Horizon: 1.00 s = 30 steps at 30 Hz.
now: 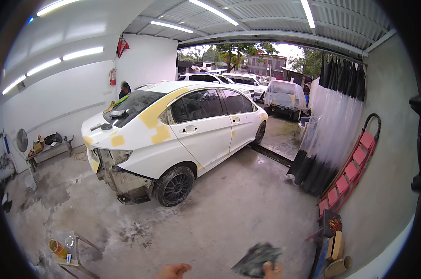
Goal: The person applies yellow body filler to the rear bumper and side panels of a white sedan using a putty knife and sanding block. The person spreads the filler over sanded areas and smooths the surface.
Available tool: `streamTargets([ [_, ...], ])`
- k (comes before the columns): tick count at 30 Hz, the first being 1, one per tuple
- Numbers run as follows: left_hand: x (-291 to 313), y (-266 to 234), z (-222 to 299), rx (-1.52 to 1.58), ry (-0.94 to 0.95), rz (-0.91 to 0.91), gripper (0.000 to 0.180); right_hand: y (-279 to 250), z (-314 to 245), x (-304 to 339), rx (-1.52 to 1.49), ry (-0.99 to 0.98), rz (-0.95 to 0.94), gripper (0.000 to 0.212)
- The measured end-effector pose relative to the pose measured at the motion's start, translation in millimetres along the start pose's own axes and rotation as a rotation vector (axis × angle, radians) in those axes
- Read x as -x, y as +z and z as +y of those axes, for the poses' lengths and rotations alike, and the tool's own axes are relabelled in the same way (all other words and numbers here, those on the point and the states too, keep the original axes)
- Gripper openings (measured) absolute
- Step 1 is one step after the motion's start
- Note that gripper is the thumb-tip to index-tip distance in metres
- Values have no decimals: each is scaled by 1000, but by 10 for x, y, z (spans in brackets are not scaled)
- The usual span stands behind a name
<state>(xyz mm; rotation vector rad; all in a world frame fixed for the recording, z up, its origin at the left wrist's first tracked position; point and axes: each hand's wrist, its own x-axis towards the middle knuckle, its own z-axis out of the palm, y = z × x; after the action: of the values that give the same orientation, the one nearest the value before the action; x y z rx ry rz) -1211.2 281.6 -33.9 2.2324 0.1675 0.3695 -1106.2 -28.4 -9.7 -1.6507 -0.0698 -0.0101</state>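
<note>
My right hand (271,269) pinches a smeared grey mixing board (257,259) flat, left hand (174,270) loosely curled empty, facing the white sedan (173,135).

I log: car (192,135), glossy white painted metal with matt yellow filler patches, bare dull metal at the stripped rear. Floor (233,209), rough stained concrete. Board (257,259) in my right hand (271,269), dark, smeared, matt. Curtain (333,125), thin translucent plastic sheet. Creeper (352,169), red padded vinyl on black metal frame. Roof (266,14), corrugated metal.
</note>
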Motion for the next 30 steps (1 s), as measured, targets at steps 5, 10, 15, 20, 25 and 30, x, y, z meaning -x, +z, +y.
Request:
streamTargets([
  [5, -125, 39, -49, -11, 140, 334, 17, -290, -50, -241, -317, 148, 592, 65],
  [10, -312, 478, 295, 185, 7, 200, 21, 52, 156, -60, -212, 230, 418, 47],
  [15, -635, 784, 516, 525, -186, 81, 21, 206, 278, 231, -15, -42, 205, 20],
  [20, -772, 996, 760, 633, -161, 100, 39, -112, 358, 129, 93, -140, 164, 26],
  [25, -788, 1446, 927, 815, -271, 48, 47, -555, 519, -189, -867, 112, 170, 41],
  [30, -983, 1883, 1311, 714, -126, -74, 53, -751, 563, -419, -1355, 226, -39, 54],
])
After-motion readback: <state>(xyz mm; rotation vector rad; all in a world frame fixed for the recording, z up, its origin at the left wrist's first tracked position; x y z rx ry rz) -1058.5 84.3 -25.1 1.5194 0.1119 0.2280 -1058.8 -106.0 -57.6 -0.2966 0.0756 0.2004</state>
